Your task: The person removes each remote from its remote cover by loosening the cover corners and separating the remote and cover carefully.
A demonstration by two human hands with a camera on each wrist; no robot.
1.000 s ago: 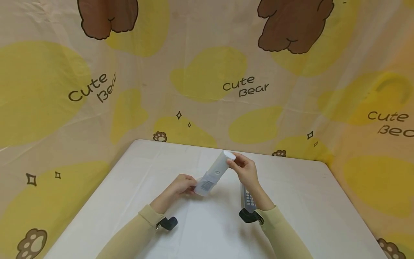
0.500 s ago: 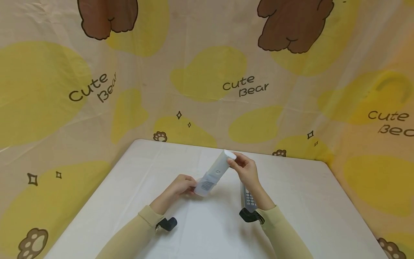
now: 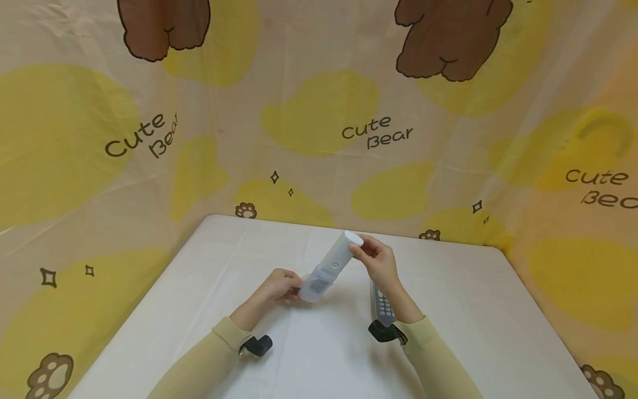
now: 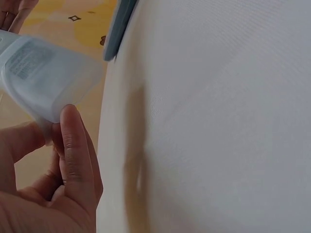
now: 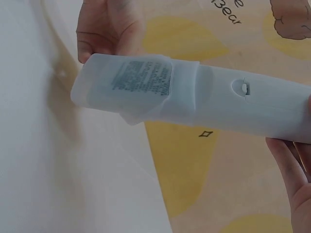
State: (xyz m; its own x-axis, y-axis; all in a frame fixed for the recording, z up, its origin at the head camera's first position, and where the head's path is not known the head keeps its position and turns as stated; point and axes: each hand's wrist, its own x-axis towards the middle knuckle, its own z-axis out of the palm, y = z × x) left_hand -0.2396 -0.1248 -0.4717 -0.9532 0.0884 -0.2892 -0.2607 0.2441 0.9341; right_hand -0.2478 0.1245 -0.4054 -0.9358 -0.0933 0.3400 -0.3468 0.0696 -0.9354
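Observation:
A white remote control [image 3: 340, 254] is held tilted above the table, its back with the battery cover latch toward the camera. Over its lower end sits a translucent silicone sleeve [image 3: 317, 285], covering only part of the remote and folded back at its upper edge. A printed label shows through the sleeve in the right wrist view. My right hand [image 3: 381, 263] grips the remote's upper end between thumb and fingers. With thumb and fingers, my left hand [image 4: 58, 170] pinches a flap of the sleeve near the lower end. The remote's button side is hidden.
A second, grey remote control [image 3: 384, 307] with pale buttons lies on the white table [image 3: 463, 310], partly hidden under my right forearm. Black wrist cameras hang below both cuffs. Behind the table's far edge rises a printed bear curtain [image 3: 309, 183].

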